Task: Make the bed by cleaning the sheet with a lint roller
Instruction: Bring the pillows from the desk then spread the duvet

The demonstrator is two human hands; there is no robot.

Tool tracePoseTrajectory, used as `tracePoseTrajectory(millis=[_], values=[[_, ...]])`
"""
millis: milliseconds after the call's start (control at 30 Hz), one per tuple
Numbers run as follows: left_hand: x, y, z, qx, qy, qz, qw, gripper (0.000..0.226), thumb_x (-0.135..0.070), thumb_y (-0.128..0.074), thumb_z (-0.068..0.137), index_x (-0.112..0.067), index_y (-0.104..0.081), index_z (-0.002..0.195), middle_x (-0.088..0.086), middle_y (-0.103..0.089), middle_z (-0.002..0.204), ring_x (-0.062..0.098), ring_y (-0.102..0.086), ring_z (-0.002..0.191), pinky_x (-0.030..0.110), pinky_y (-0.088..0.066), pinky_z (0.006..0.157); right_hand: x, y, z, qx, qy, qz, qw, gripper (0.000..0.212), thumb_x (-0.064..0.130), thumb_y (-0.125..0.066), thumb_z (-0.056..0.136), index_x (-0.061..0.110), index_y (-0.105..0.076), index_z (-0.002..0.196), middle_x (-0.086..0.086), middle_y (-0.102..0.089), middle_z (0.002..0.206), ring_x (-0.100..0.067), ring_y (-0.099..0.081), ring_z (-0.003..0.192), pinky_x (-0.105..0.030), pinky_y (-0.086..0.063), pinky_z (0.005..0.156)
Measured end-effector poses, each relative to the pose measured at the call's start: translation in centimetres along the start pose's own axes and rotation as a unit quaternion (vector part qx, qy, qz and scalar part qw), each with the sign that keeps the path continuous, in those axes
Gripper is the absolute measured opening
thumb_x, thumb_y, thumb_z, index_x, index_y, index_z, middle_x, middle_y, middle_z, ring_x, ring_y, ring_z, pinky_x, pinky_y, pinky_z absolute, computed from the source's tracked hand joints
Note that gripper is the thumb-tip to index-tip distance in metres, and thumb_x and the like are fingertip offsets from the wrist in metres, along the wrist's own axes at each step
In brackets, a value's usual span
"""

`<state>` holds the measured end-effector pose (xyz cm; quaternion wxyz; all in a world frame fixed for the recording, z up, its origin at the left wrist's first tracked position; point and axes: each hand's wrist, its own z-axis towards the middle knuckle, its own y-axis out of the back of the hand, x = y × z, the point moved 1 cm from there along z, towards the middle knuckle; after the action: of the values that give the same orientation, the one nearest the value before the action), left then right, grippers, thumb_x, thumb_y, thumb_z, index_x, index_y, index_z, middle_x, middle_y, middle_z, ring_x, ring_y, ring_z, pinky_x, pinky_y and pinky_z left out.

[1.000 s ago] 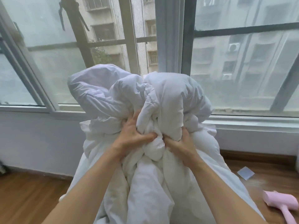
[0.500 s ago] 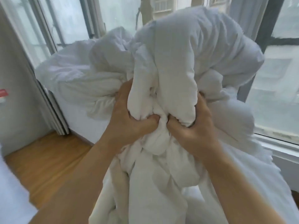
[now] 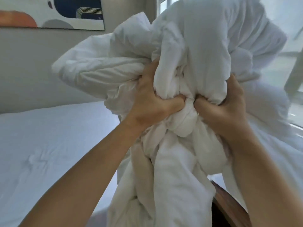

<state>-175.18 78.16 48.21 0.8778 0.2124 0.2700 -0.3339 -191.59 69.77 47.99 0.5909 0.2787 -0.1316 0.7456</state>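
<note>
While both fists clench a bunched white duvet at chest height, the person holds it just above the near right corner of the bed, whose bare fitted sheet stretches away to the left. Left hand and right hand dig thumbs and fingers deep into the folds, side by side and almost touching. Soft, bulky and probably light for its size, the duvet sags and spills below the grip; gathering thick handfuls near its middle, as here, looks the surest hold. A framed picture hangs on the far wall. No lint roller is in view.
</note>
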Motion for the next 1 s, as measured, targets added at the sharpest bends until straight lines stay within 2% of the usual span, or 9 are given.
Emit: tracePoseTrajectory(millis=[100,200,300,400,567,633,733,833,1000], values=[[3.5,8.2,-1.0,-0.012,0.024,0.055,0.998,0.086,-0.035,-0.085,0.063,-0.026,-0.047,0.140,-0.006,-0.060,0.131,0.016,-0.059,0.124,0.042,-0.052,0.104,0.3,-9.1,-1.0,0.021,-0.023,0.042,0.999,0.036,0.011,-0.064,0.064,0.034,-0.054,0.090,-0.018,-0.060,0.093,-0.027,-0.061,0.088,-0.032,-0.049,0.068],[6.9,15.4,-2.3,-0.028,0.033,0.113,0.993,0.079,-0.034,-0.085,0.063,-0.034,-0.046,0.131,-0.008,-0.059,0.125,0.015,-0.059,0.119,0.042,-0.052,0.102,0.4,-17.5,-2.1,0.032,-0.038,0.078,0.996,0.042,0.012,-0.063,0.064,0.042,-0.054,0.091,-0.016,-0.061,0.092,-0.024,-0.059,0.084,-0.027,-0.046,0.070],[10.6,22.0,-3.3,-0.056,0.052,0.147,0.986,0.083,-0.035,-0.085,0.062,-0.024,-0.048,0.136,-0.004,-0.060,0.125,0.020,-0.060,0.119,0.043,-0.052,0.101,0.4,-25.5,-2.7,0.061,-0.047,0.103,0.992,0.041,0.011,-0.064,0.064,0.039,-0.054,0.093,-0.015,-0.062,0.094,-0.022,-0.060,0.084,-0.025,-0.046,0.072],[14.7,28.3,-4.4,-0.091,0.067,0.158,0.981,0.083,-0.032,-0.083,0.062,-0.018,-0.049,0.137,0.002,-0.061,0.125,0.021,-0.061,0.118,0.043,-0.052,0.102,0.2,-33.3,-3.1,0.094,-0.040,0.121,0.987,0.042,0.009,-0.062,0.064,0.040,-0.050,0.087,-0.010,-0.059,0.087,-0.019,-0.056,0.077,-0.022,-0.044,0.067],[23.0,38.7,-5.6,-0.142,0.098,0.167,0.971,0.077,-0.020,-0.085,0.066,-0.025,-0.047,0.133,0.002,-0.060,0.128,0.011,-0.061,0.118,0.027,-0.050,0.103,-1.9,-48.0,-3.7,0.149,-0.050,0.148,0.976,0.038,0.021,-0.061,0.062,0.047,-0.052,0.088,-0.019,-0.058,0.093,-0.027,-0.058,0.080,-0.026,-0.046,0.069],[27.1,43.1,-5.3,-0.153,0.115,0.186,0.964,0.078,-0.025,-0.084,0.065,-0.029,-0.047,0.134,0.002,-0.060,0.130,0.015,-0.060,0.122,0.035,-0.049,0.107,-3.2,-54.4,-3.6,0.157,-0.054,0.153,0.974,0.036,0.023,-0.061,0.062,0.046,-0.050,0.088,-0.017,-0.056,0.093,-0.028,-0.057,0.081,-0.028,-0.046,0.070],[32.7,50.0,-4.2,-0.167,0.148,0.207,0.952,0.082,-0.029,-0.083,0.064,-0.028,-0.049,0.138,0.002,-0.059,0.134,0.023,-0.057,0.128,0.045,-0.048,0.109,-4.6,-63.7,-2.9,0.173,-0.065,0.154,0.971,0.041,0.020,-0.062,0.065,0.049,-0.045,0.087,-0.016,-0.053,0.095,-0.024,-0.055,0.084,-0.022,-0.044,0.072],[37.1,56.8,-2.7,-0.160,0.169,0.217,0.948,0.079,-0.027,-0.081,0.065,-0.030,-0.050,0.138,0.002,-0.059,0.134,0.025,-0.055,0.128,0.046,-0.047,0.109,-4.6,-72.0,-2.0,0.171,-0.083,0.167,0.967,0.053,0.015,-0.063,0.066,0.060,-0.044,0.086,-0.011,-0.050,0.095,-0.018,-0.053,0.085,-0.017,-0.042,0.074],[42.3,67.9,-1.0,-0.171,0.194,0.242,0.935,0.074,-0.028,-0.076,0.065,-0.032,-0.051,0.134,0.008,-0.058,0.131,0.026,-0.056,0.125,0.048,-0.049,0.106,-2.9,-84.1,-1.7,0.165,-0.097,0.171,0.967,0.055,0.018,-0.063,0.067,0.063,-0.041,0.088,-0.006,-0.045,0.097,-0.020,-0.051,0.088,-0.018,-0.042,0.079]])
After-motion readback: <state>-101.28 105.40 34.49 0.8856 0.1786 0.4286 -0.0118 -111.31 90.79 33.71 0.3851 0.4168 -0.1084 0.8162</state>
